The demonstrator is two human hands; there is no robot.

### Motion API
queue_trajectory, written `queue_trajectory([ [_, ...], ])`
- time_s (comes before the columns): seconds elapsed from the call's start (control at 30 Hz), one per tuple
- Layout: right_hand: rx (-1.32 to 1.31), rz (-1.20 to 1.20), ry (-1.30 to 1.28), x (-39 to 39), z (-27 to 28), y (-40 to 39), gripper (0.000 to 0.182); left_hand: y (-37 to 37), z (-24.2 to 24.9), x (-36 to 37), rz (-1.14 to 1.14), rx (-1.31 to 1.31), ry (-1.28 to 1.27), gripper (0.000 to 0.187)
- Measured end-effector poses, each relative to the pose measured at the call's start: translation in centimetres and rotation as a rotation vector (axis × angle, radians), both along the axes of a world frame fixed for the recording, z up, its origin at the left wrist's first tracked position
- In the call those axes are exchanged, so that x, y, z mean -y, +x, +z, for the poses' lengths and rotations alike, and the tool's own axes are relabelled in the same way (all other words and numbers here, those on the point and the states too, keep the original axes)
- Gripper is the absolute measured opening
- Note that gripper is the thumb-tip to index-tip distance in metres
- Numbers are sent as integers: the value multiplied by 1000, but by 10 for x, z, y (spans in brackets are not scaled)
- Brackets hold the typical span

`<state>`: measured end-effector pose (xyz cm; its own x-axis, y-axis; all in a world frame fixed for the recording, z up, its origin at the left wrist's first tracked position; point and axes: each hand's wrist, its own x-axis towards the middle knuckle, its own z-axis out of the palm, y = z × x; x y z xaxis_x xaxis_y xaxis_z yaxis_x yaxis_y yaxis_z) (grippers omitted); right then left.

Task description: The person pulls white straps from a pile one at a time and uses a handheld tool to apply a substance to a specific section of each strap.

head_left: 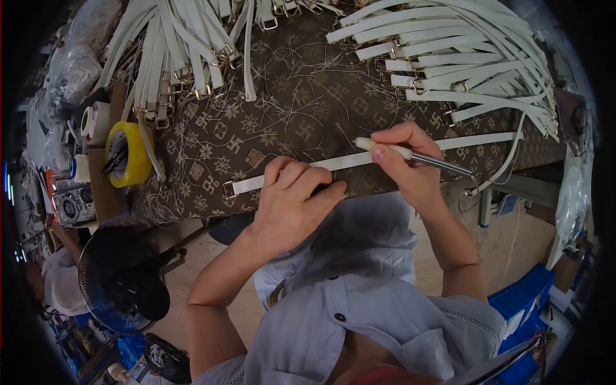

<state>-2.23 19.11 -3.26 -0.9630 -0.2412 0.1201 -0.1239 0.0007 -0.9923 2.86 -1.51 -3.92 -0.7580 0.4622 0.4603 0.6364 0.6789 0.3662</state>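
The fingers of the right hand (410,170) are pinched together around a slim tool with a cream handle and a thin metal shaft (410,154), its cream end set against the long white strap with a metal buckle at its left end (340,162). The left hand (292,205) lies palm down, fingers curled together and pressing that strap flat near the front edge of the brown patterned cloth-covered tabletop (282,109). The strap runs along this front edge, its right part trailing toward the right corner and drooping over the side.

The likeliest trouble, as I judge it, is a slip: the tool sits just beside the left fingertips, so a skid along the smooth strap could jab them or mark the white surface. The hanging right end could also drag the strap out of line if the left hand's press eases.

Loose thread clippings litter the cloth and could catch under the strap. 2 heaps of white buckled straps (173,45) (462,58) lie along the far edge, and a yellow tape roll (128,154) sits near the left edge.
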Motion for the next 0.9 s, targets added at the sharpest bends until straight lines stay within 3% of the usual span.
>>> queue_trajectory([
  [0.13,-15,4,16,-1,-3,-1,11,-8,12,2,-10,30,24,16],
  [0.2,-31,23,13,-2,-1,-1,11,-17,19,5,86,280,236,7],
  [0.3,-31,90,7,-4,1,0,10,-27,17,5,146,409,374,8],
  [0.9,-282,247,241,2,-4,-7,17,-35,16,5,176,413,284,9],
])
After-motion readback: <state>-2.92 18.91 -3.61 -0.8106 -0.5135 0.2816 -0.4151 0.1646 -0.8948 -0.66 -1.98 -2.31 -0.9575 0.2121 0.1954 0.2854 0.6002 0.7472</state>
